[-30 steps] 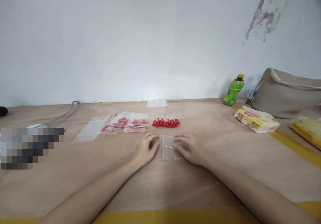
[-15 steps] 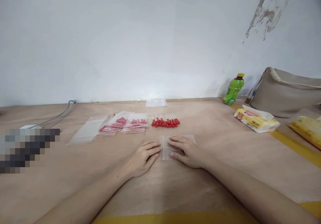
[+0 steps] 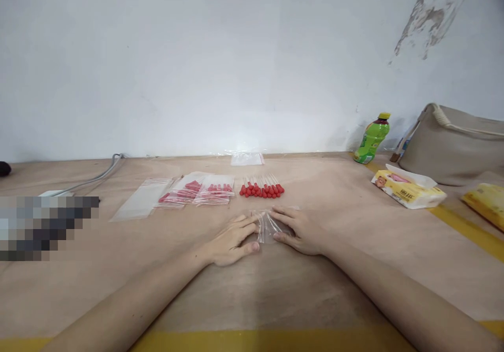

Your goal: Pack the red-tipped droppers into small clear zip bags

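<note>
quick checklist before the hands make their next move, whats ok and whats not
1. Left hand at the clear bag: ok
2. Right hand on the bag: ok
3. Bag lying smooth: not ok, creased between the hands
4. Bag's seal open or closed: cannot tell
5. Red-tipped sticks grouped together beyond the hands: ok
6. Path from bag to sticks free of other objects: ok

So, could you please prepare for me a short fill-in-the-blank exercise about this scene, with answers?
The left hand and right hand both touch a small transparent bag made of ____.
The thin white sticks have heads coloured ____.
The green plastic bottle has a cap coloured ____.
In the picture, this bottle is on the ____ side of the large beige handbag.

Missing words: plastic; red; yellow; left.
</note>
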`<state>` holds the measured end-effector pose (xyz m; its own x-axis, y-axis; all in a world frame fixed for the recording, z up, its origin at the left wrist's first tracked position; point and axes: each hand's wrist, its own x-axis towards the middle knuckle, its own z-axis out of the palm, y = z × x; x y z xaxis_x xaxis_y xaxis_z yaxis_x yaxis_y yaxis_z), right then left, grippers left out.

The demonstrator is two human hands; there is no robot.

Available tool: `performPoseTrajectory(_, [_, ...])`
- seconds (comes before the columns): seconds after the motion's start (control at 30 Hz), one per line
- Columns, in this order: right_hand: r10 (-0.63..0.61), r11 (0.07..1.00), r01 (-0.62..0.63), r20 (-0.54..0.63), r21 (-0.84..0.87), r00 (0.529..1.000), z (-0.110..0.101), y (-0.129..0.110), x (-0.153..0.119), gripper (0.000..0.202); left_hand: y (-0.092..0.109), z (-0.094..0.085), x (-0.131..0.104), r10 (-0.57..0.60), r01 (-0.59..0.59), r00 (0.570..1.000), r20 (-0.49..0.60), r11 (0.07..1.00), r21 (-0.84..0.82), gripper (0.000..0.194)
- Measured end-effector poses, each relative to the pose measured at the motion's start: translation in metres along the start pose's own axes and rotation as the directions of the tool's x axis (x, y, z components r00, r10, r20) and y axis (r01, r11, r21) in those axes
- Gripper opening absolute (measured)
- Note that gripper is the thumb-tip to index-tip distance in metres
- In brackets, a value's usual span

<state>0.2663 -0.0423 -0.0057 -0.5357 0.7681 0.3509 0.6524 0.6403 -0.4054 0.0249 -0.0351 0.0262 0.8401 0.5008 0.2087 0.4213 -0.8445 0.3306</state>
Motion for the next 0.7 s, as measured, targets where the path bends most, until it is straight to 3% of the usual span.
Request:
performPoseTrajectory(0.2, [0.049, 0.999, -0.049, -0.007, 0.012, 0.999, -0.005, 0.007, 0.001, 0.056, 0.002, 0.015, 0.007, -0.104, 0.107, 0.992, -0.073, 0.993, 0.043, 0.041])
performPoseTrajectory(0.43, [0.089, 0.993, -0.09, 0.017, 0.074, 0.996, -0.009, 0.007, 0.002, 0.059, 0.003, 0.007, 0.002, -0.027, 0.027, 1.0, -0.012, 0.998, 0.056, 0.037])
performPoseTrajectory(0.57, [0.066, 0.996, -0.069, 0.055, 0.056, 0.996, -0.012, 0.011, 0.0, 0.06, -0.005, 0.002, -0.003, 0.008, -0.007, 1.0, 0.027, 1.0, -0.017, 0.031])
performPoseTrajectory(0.63, [0.039, 0.999, -0.042, 0.069, 0.031, 0.997, -0.012, 0.012, 0.0, 0.06, -0.01, 0.001, -0.005, -0.036, 0.033, 0.999, -0.026, 0.995, -0.092, 0.034])
performPoseTrajectory(0.7, [0.029, 0.999, -0.03, 0.065, 0.011, 0.997, -0.012, 0.013, 0.0, 0.06, -0.015, 0.0, -0.004, -0.147, 0.112, 0.968, -0.202, 0.978, -0.173, 0.036])
